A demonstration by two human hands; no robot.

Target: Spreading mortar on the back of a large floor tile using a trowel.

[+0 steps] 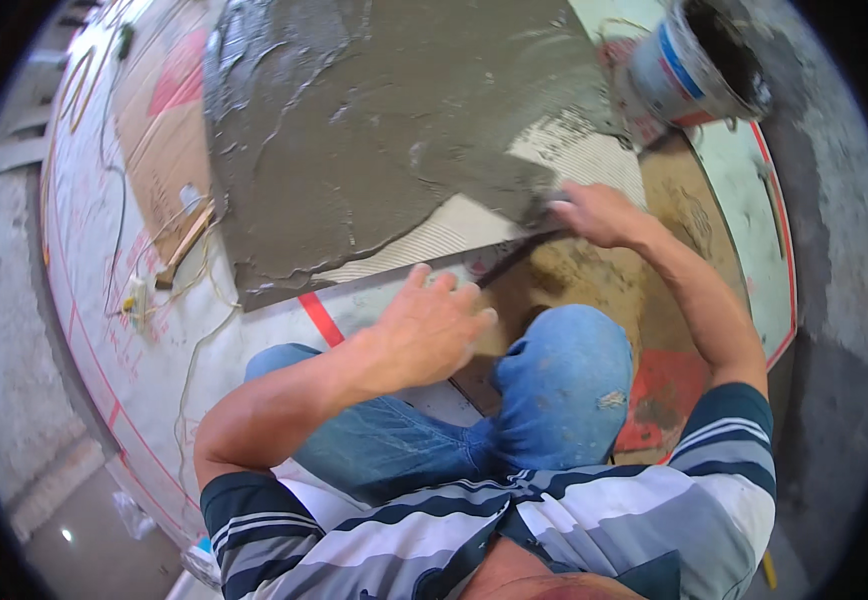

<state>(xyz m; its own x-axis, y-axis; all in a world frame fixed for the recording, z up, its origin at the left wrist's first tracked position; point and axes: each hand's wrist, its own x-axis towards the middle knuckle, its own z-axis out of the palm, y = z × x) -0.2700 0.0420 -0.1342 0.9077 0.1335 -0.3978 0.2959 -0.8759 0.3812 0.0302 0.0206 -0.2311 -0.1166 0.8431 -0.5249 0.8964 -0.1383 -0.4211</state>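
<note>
My knees (554, 385) in jeans nearest, my left hand (432, 330) just beyond, fingers loosely spread, holding nothing, my right hand (599, 213) clenched on a trowel (534, 222) at the mortar (374, 130) edge on the tile (474, 222), bucket (689, 65) farthest.

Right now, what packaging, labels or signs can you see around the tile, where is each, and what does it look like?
Bucket: top right, beyond the right hand; round, pale, with a blue and red label band, dark inside.
Flattened cardboard carton: upper left beside the mortar-covered tile; brown with a pink printed patch.
Protective sheet: under the left hand side; white with red lines.
</note>
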